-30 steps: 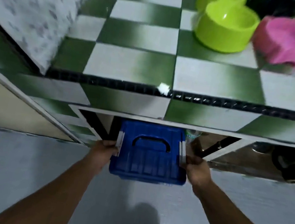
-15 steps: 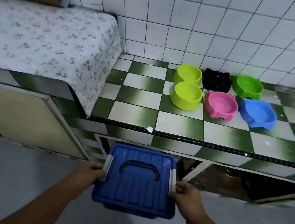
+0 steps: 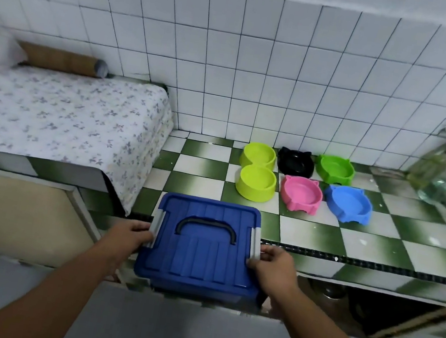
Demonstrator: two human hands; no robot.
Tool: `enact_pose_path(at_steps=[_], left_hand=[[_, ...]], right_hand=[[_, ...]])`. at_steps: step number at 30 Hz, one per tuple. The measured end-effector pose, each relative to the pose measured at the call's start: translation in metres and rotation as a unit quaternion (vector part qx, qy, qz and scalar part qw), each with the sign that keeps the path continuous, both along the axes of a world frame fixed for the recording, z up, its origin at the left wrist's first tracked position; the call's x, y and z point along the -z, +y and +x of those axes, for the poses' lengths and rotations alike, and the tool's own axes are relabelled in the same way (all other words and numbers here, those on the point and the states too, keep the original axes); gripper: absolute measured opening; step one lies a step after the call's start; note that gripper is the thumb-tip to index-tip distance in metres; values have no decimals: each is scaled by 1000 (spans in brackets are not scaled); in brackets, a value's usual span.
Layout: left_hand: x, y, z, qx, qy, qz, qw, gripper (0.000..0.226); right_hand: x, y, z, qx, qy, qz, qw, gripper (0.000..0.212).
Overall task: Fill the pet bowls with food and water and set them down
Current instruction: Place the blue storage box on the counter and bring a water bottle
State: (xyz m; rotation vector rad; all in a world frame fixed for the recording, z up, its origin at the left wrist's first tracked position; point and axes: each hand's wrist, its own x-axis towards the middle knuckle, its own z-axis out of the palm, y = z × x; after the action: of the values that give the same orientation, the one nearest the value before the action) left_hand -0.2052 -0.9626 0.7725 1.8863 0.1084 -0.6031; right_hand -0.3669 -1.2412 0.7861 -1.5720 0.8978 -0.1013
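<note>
Blue lidded box [image 3: 202, 251] raised from below to counter [image 3: 379, 248] edge. Left hand [image 3: 130, 237] and right hand [image 3: 273, 265] grip its side latches. Empty bowls [image 3: 300, 193] beyond right hand. Keep level; land it fully on counter.

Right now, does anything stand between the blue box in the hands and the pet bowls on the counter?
Nothing visible does. Only bare checkered counter lies between the blue box, held by the left hand and right hand at its grey clips, and the nearest bowls, the yellow-green double bowl and pink bowl.
</note>
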Motion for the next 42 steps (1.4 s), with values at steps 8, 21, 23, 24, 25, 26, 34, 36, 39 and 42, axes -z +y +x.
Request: enact_pose_path(at_steps=[8,21,23,24,25,26,34,36,39,42], left_hand=[[-8,-12,41,-46,7,-56,997,31],[8,-12,83,-88,109,-165,976,29],[10,-15,83,-104,114,-170,973,29],[10,-17,83,-111,116,-171,972,29],[11,-20,83,-117,119,-170,971,28],[11,-23,83,-119,122,-174,970,26],[5,-83,79,-175,147,-250,941,22],[6,-96,81,-200,149,-242,938,22],[8,-110,87,-227,154,-244,930,19],[8,-120,93,-221,170,-251,927,19]], right_hand=[[-21,-22,70,-39,0,-93,995,23],[-38,-27,237,-136,46,-303,942,31],[-40,-26,258,-166,59,-315,933,36],[-42,-26,268,-186,67,-323,926,36],[-43,-26,278,-205,73,-331,918,36],[-44,-28,290,-222,75,-339,911,36],[-44,-52,371,-321,84,-372,867,45],[-39,-58,385,-338,84,-375,859,46],[-33,-64,401,-358,80,-371,853,46],[-28,-71,412,-381,79,-370,844,47]])
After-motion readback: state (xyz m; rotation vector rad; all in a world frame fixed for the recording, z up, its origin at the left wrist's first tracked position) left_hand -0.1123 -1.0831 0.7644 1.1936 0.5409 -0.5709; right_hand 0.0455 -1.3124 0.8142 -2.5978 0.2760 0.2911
